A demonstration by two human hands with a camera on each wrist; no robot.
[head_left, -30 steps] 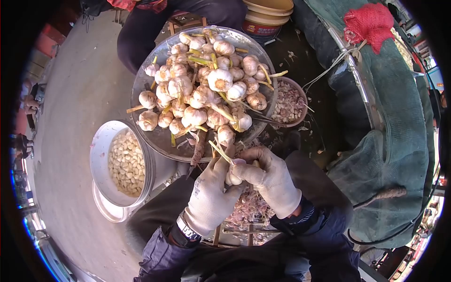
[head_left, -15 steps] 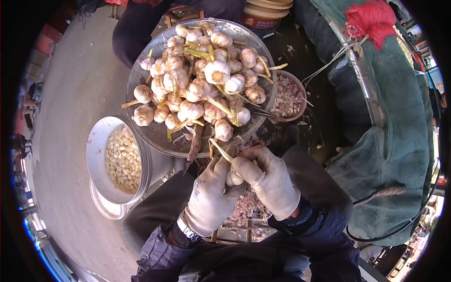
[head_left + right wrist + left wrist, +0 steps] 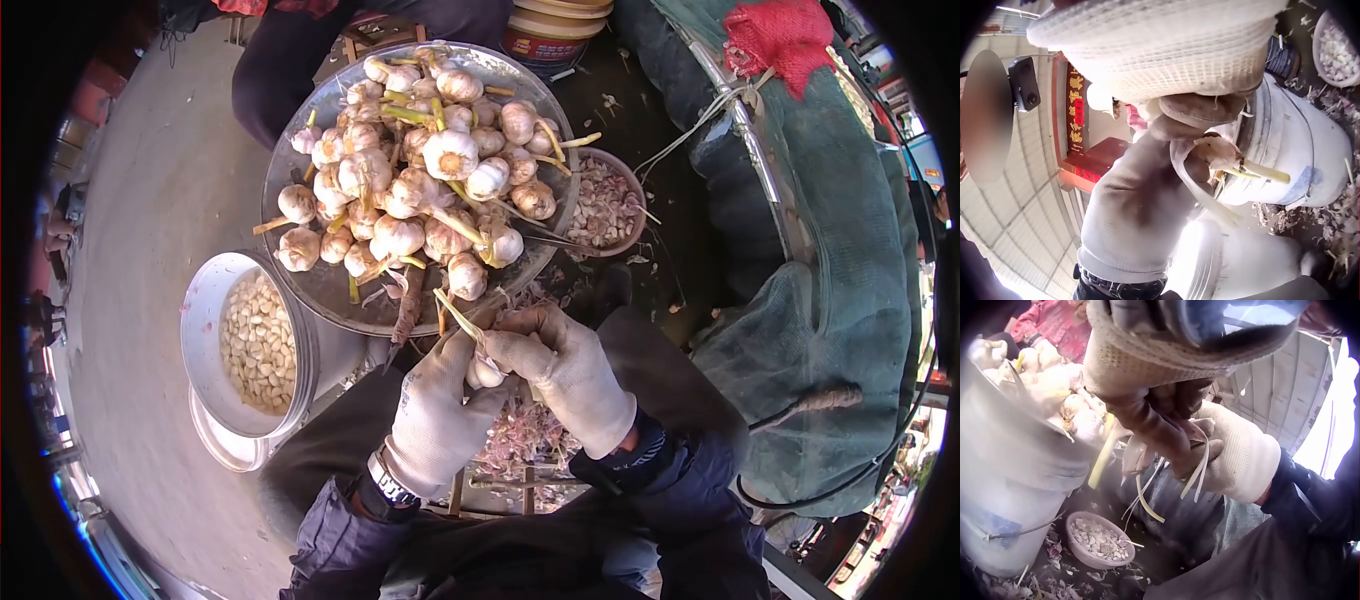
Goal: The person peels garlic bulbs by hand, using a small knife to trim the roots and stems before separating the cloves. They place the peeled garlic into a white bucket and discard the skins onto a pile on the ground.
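Note:
In the head view, my gloved left hand (image 3: pixel 435 415) grips a partly peeled garlic bulb (image 3: pixel 484 373), with its pale stem (image 3: pixel 458 315) sticking up past the fingers. My gloved right hand (image 3: pixel 575 375) comes in from the other side, thumb and curled fingers pinching at the bulb beside the stem. Loose strips of skin (image 3: pixel 1197 469) hang from between the hands in the left wrist view. Just beyond them, a wide metal tray (image 3: pixel 288 180) carries a heap of whole garlic bulbs (image 3: pixel 400 190). A knife with a wrapped handle (image 3: pixel 408 308) lies over its near edge.
To the left stands a white bucket (image 3: pixel 197 350) of peeled cloves. A small bowl (image 3: pixel 638 225) of cloves sits right of the tray. Skins (image 3: pixel 525 440) litter the ground below my hands. Green netting (image 3: pixel 850 300) hangs at the right; another person's leg (image 3: pixel 275 90) is across the tray.
The bulb has turned and moved slightly left in my hands, showing more of its white side. The purplish skin by my right thumb no longer shows. The view has shifted a little.

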